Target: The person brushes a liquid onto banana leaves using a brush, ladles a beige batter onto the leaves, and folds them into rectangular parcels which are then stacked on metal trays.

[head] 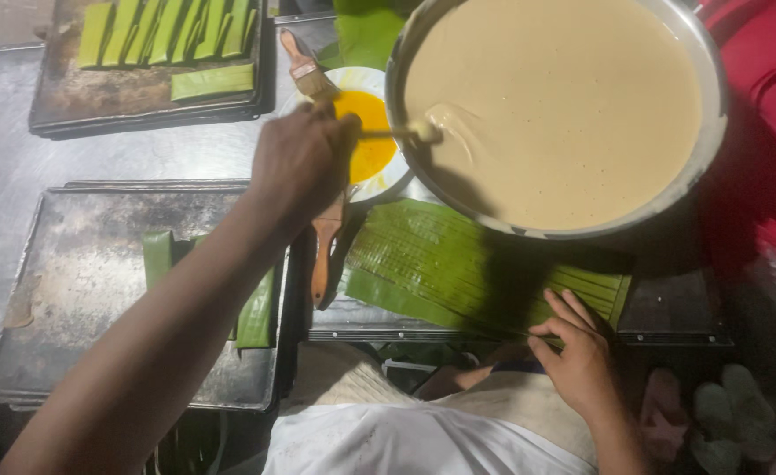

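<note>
Nearest: right hand (582, 356) resting with loose, spread fingers on the near edge of the stacked banana leaves (458, 268), pinning them, gripping nothing. Just left, on the dark baking tray (80, 290), 1 folded leaf mould (256, 312), partly hidden by the forearm. Farther up: left hand (300, 167) clenched around the handle of a spoon (406, 132), the bowl of it dipped at the near-left rim of the wide metal basin (713, 132), coated in pale beige batter (564, 97). Beneath the wrist, a white dish of orange oil (370, 132) and 2 brushes (309, 75) — 1 across the dish, 1 wooden-handled below. At the back, a second tray of filled green moulds (168, 35).

Likely risks: batter dripping off the loaded spoon onto dish, brushes or leaves on the way across — a long carry over clutter; sleeveless forearm brushing the lone mould and tipping it.
</note>
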